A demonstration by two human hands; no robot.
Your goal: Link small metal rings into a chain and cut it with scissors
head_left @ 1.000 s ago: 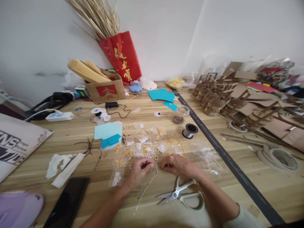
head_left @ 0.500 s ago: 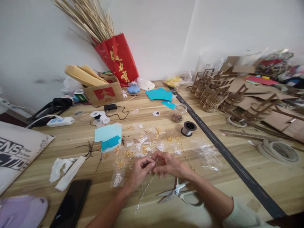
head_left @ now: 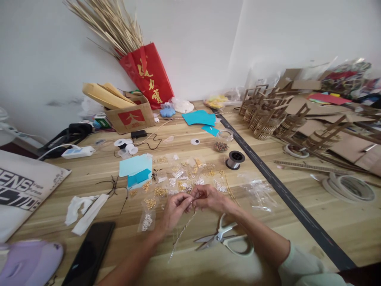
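Fingertips of my left hand [head_left: 177,206] and my right hand [head_left: 210,198] meet in a pinch over the table. From between them a thin beaded chain [head_left: 182,233] hangs down toward the table's front. Its upper end is hidden by the fingers, and I cannot make out any smaller part held there. Just below my right hand lie open scissors [head_left: 218,237] with pale handles. Beyond the hands are small bags of gold findings [head_left: 160,192] and silver rings [head_left: 147,221]. A gold chain [head_left: 230,188] lies beyond my right wrist.
A wire spool [head_left: 235,159] and a jar of beads [head_left: 222,147] stand farther back. A black phone [head_left: 89,254] lies at left front. Clear plastic bags [head_left: 258,194] are at right, near a dark strip [head_left: 285,198]. Small woven baskets [head_left: 268,123] cluster at back right.
Both hands stay pinched together, with slight finger movement and a small shift away from me. The hanging chain shifts slightly with them. The view has tilted a little.
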